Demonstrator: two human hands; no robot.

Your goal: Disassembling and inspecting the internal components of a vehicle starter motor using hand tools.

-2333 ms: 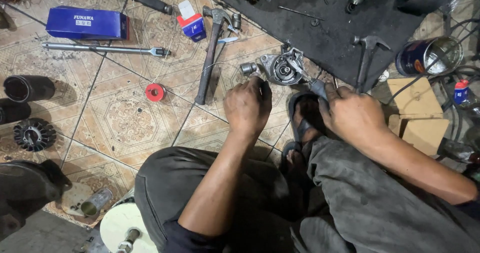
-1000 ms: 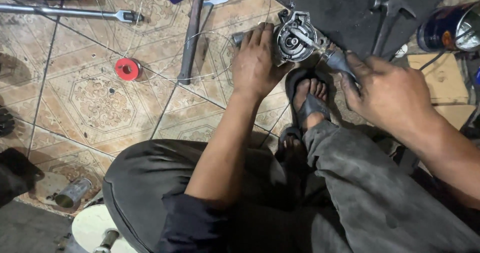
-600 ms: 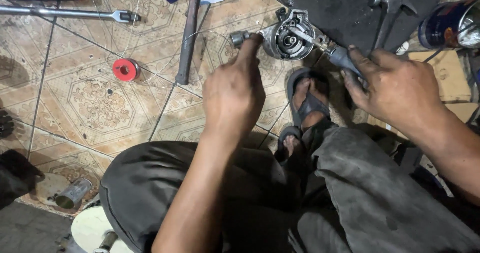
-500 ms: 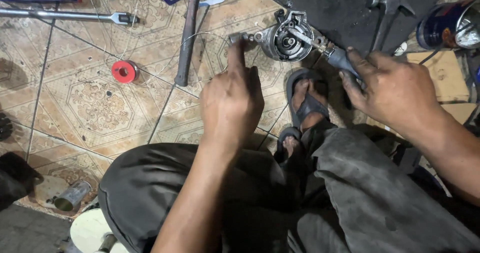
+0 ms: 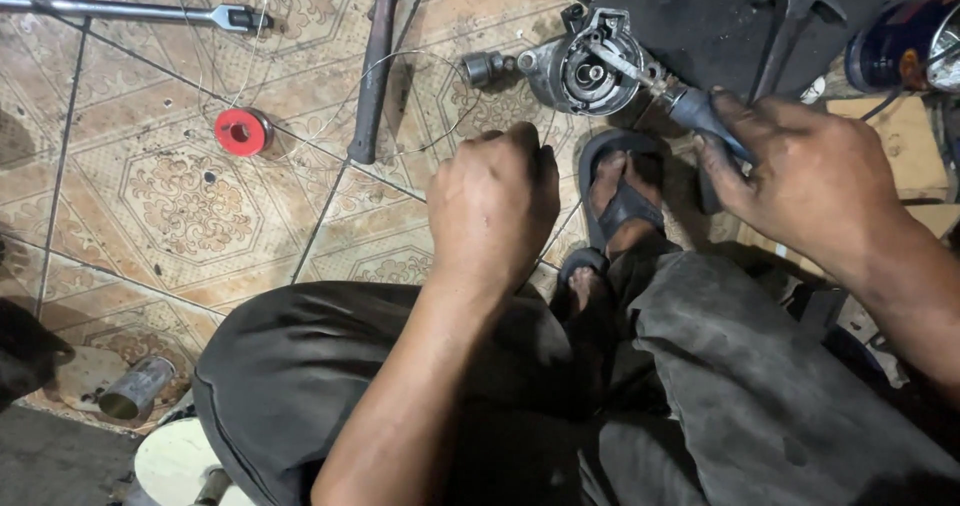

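Motor housing (image 5: 585,66), a grey cast-metal piece with a round open bore, lies on the patterned floor tiles (image 5: 190,196) right at the edge of the dark mat (image 5: 700,16), its open face turned up towards me so I can see into it. My right hand (image 5: 815,181) is clamped around the dark handle of a screwdriver (image 5: 690,111), whose shaft runs down and left into the bore, which lets me lean on the tool from the side without blocking my view. My left hand (image 5: 495,206) hangs above my knee, curled into a loose fist near the housing but not touching it; whether it pinches the thin wire (image 5: 420,61) looping across the tiles I cannot tell. My sandalled foot (image 5: 625,196) sits just below the housing. A red spool (image 5: 242,131) and a long dark bar (image 5: 375,61) lie to the left, within reach, and a hammer (image 5: 785,16) rests on the mat.
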